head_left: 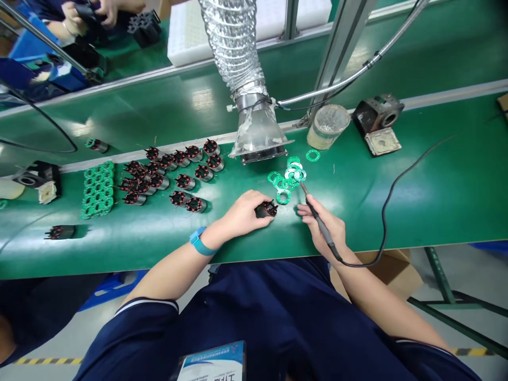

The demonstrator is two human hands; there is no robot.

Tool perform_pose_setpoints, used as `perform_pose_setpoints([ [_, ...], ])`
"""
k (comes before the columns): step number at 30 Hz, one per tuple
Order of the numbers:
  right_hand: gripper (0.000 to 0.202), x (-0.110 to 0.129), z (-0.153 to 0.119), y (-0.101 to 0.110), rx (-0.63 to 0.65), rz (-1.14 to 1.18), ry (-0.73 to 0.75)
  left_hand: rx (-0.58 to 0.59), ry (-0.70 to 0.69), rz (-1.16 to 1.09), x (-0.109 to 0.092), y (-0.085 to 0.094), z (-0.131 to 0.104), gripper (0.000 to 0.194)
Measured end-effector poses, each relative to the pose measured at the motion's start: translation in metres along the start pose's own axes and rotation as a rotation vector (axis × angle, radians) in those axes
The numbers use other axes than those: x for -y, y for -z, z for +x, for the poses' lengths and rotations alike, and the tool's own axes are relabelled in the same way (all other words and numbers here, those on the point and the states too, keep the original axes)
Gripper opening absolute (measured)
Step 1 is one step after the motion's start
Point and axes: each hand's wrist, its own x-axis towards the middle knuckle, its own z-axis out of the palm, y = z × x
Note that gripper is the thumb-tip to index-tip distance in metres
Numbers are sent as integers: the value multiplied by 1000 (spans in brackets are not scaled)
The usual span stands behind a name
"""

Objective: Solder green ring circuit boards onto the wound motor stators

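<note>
On the green bench, my left hand [246, 212] is closed around a motor stator [266, 209], a dark cylinder with copper windings that lies on its side. In my right hand [327, 227] is a soldering iron [322, 228], held like a pen, its cord trailing off to the right. The iron's tip reaches the near edge of a loose pile of green ring-shaped circuit boards [292, 174]; whether it touches one I cannot tell. One ring board [283, 197] lies just beyond the stator, and another ring [313, 155] sits apart near the tub.
Several more stators [184, 182] stand left of my hand, beside a green board panel [98, 190]. A fume duct [260, 127] hangs over the bench. Behind the rings are a whitish tub [328, 127] and a soldering-iron stand [379, 124]. Another person's hands [89, 16] work across the bench.
</note>
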Motion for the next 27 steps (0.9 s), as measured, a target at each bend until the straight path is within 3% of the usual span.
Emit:
perform_pose_setpoints([
  [3, 33, 6, 10, -13, -17, -56, -30, -121, -59, -100, 6, -16, -15, 42],
  [6, 30, 15, 20, -30, -35, -2, -81, -138, -36, -113, 11, -27, -27, 47],
  [10, 21, 24, 23, -49, -94, 92, -135, -171, 5, -100, 19, -31, -34, 50],
  [14, 26, 25, 24, -53, -159, 133, -52, -220, -63, -86, 25, -30, -34, 45],
  [17, 19, 23, 31, -47, -69, 27, 43, -216, -62, -68, 24, -30, -34, 48],
  [21, 20, 22, 45, -45, 120, -118, 190, -295, -45, -53, 19, -39, -34, 73],
  [24, 24, 22, 49, -51, 180, -109, 201, -350, 20, -35, 17, -46, -33, 63],
  [27, 22, 25, 49, -55, 91, -49, 154, -331, 37, -55, 21, -45, -32, 51],
])
